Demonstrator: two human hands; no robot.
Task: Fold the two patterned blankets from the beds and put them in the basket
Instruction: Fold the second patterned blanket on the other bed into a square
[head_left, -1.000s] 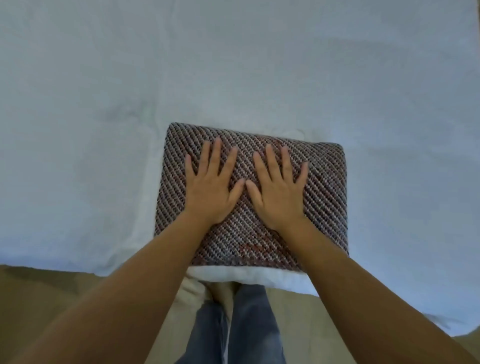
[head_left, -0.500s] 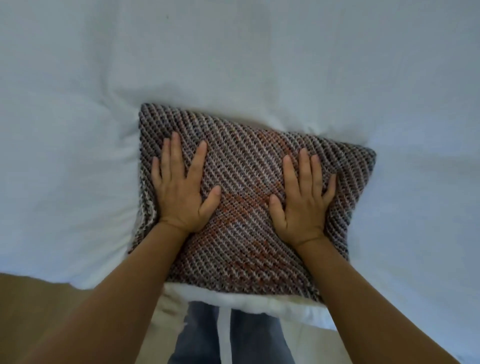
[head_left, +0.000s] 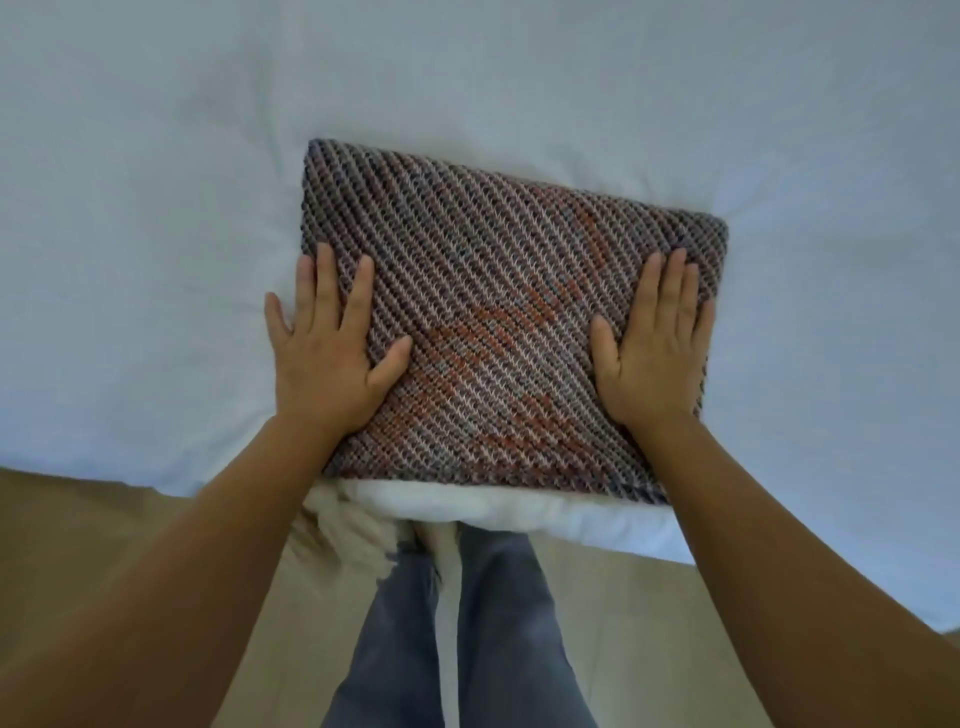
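A folded patterned blanket (head_left: 498, 312), woven in brown, grey, white and orange diagonals, lies as a thick rectangle near the front edge of the white bed (head_left: 156, 208). My left hand (head_left: 327, 348) lies flat on the blanket's left edge, fingers straight, its little finger over the sheet. My right hand (head_left: 654, 348) presses flat on the blanket's right edge, fingers straight and together. No basket and no second blanket are in view.
The white bedding hangs over the bed's front edge (head_left: 519, 509). Below it are tan floor (head_left: 104, 545) and my legs in blue jeans (head_left: 467, 639).
Both hands have slid apart from the blanket's middle out to its left and right edges, staying flat on it. The view has moved closer.
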